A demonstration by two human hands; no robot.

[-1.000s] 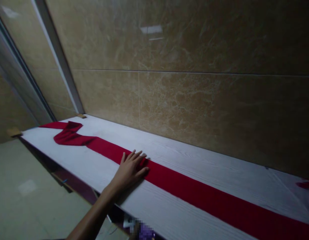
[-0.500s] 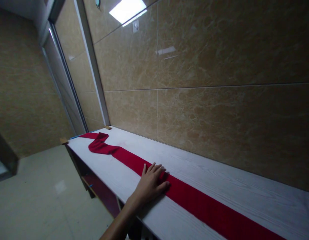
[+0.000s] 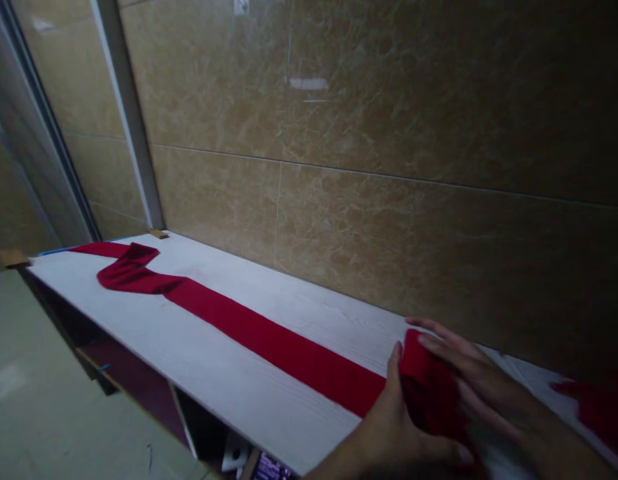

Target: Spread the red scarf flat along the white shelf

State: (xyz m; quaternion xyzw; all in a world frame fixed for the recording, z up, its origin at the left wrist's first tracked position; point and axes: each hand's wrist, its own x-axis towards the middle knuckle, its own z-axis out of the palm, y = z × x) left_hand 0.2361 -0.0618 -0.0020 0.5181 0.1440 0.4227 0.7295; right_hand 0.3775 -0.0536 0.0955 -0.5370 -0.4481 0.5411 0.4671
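Red fabric strip (image 3: 269, 340) in the head view, laid lengthwise along the white worktop (image 3: 203, 353).
Its long axis roughly follows the worktop's long edges, flat until a folded zigzag, whose tail points to the left short edge. At the strip's other end, left hand (image 3: 383, 433) and right hand (image 3: 493, 390) grasp a thick red bundle (image 3: 429, 383) between them. Marbled tiles (image 3: 339, 220) back the rear edge; pale floor (image 3: 43, 400) shows past the front.
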